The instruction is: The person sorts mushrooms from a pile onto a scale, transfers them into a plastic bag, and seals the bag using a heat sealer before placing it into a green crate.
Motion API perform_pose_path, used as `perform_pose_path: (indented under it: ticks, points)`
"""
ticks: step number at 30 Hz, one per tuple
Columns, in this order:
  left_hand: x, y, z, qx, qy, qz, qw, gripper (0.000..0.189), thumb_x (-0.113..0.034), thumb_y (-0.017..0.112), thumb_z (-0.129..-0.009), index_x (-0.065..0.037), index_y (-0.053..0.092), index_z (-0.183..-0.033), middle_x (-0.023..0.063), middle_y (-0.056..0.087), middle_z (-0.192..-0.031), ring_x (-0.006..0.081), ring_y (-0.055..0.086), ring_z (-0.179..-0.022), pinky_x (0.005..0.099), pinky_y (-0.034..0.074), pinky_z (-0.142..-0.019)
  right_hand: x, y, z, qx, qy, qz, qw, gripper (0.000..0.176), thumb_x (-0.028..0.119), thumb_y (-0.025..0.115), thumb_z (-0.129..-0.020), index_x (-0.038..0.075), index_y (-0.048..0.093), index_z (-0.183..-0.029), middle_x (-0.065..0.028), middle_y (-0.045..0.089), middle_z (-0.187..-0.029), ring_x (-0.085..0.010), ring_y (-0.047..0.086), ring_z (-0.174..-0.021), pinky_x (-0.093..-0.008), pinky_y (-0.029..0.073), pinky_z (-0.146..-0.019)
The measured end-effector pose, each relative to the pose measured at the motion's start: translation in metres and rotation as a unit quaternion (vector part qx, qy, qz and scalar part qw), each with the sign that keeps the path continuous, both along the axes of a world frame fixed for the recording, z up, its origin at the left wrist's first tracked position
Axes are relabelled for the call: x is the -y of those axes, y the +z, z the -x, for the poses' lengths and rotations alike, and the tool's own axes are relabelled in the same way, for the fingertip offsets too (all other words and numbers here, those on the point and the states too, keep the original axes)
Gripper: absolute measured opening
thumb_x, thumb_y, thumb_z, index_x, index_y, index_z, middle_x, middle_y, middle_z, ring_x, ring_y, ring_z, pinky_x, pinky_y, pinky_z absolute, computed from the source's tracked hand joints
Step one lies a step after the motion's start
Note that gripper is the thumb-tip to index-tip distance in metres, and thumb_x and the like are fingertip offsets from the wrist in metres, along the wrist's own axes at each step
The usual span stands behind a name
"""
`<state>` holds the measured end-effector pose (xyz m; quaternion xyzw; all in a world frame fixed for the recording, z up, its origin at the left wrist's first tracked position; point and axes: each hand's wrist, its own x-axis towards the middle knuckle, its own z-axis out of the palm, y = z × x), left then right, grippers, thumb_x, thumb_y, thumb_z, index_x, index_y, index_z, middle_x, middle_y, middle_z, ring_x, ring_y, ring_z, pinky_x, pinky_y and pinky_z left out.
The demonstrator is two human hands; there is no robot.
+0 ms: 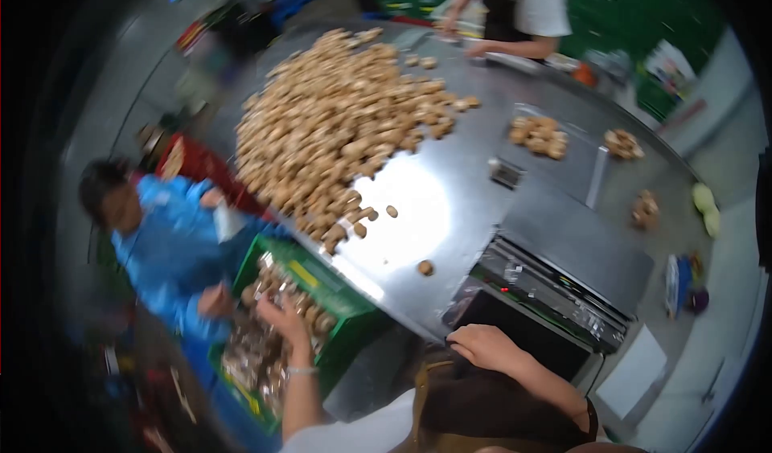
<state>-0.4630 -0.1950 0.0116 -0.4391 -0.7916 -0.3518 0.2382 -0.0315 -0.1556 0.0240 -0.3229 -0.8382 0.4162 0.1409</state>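
My left hand (283, 318) reaches over a green crate (354, 302) at the lower left, fingers apart and slightly blurred. Beneath it are clear packs of brown mushrooms (249, 356), its fingertips right at the topmost ones. Near the front edge of the metal table, my right hand (486, 347) is closed with curled fingers, close to the dark front of a wrapping machine (555, 292). What those fingers hold, if anything, I cannot tell. Farther up, a large heap of loose mushrooms (338, 115) covers the table (450, 155), with single ones lying nearer me.
A person in blue (173, 252) stands beside the crate, hands close to it. Across the table is another person's arm (515, 49). Mushrooms in a clear pack (539, 137), small mushroom clusters (623, 143) and a white sheet (633, 373) lie to the right.
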Motion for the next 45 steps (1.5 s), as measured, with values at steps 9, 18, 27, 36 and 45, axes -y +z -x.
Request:
perform_pose_path:
  ticks: [9,18,27,36,45]
  points:
    - [-0.362,-0.064,-0.226,0.468,-0.498,0.143,0.716,0.045,-0.020,0.058,-0.098,-0.005,0.047,-0.138,0.0081,0.058,-0.115,0.0151,0.059,-0.091,0.0292,0.051,-0.080,-0.147,0.012,-0.150,-0.144,-0.435,0.086,0.885,0.019,0.012,0.062,-0.092,0.004,0.066,-0.109,-0.0082,0.071,-0.100,-0.0212,0.067,-0.088,-0.0337,0.052,-0.082]
    - [-0.538,-0.080,-0.417,0.278,-0.490,0.372,0.737,0.069,-0.057,0.065,-0.083,0.007,0.063,-0.110,0.0303,0.064,-0.112,0.0425,0.062,-0.106,0.0480,0.048,-0.092,-0.386,-0.131,-0.244,-0.109,-0.559,0.112,0.814,0.070,0.028,0.070,-0.088,0.001,0.037,-0.143,-0.0221,0.048,-0.139,-0.0280,0.054,-0.120,-0.0377,0.045,-0.100]
    - [-0.521,-0.115,-0.433,0.185,-0.428,0.348,0.814,0.062,-0.034,0.073,-0.083,0.002,0.049,-0.128,0.0262,0.052,-0.123,0.0447,0.051,-0.112,0.0456,0.046,-0.096,-0.426,-0.174,-0.221,-0.196,-0.519,0.109,0.825,0.062,0.011,0.066,-0.090,0.004,0.038,-0.145,-0.0138,0.052,-0.136,-0.0131,0.060,-0.090,-0.0283,0.049,-0.083]
    - [-0.448,-0.051,-0.437,0.277,-0.555,0.270,0.736,0.056,-0.029,0.074,-0.084,-0.005,0.055,-0.130,0.0179,0.056,-0.117,0.0325,0.058,-0.103,0.0388,0.050,-0.089,-0.329,-0.109,-0.248,-0.181,-0.546,0.034,0.817,0.063,0.004,0.069,-0.085,0.008,0.043,-0.142,-0.0090,0.062,-0.114,-0.0117,0.061,-0.085,-0.0269,0.052,-0.071]
    - [-0.262,-0.044,-0.444,0.300,-0.616,0.402,0.608,0.062,-0.028,0.070,-0.090,-0.005,0.045,-0.141,0.0180,0.048,-0.128,0.0301,0.059,-0.108,0.0369,0.050,-0.093,-0.099,-0.079,-0.253,-0.166,-0.621,0.110,0.758,0.059,0.004,0.073,-0.080,0.008,0.052,-0.135,-0.0086,0.056,-0.119,-0.0150,0.057,-0.093,-0.0287,0.053,-0.076]
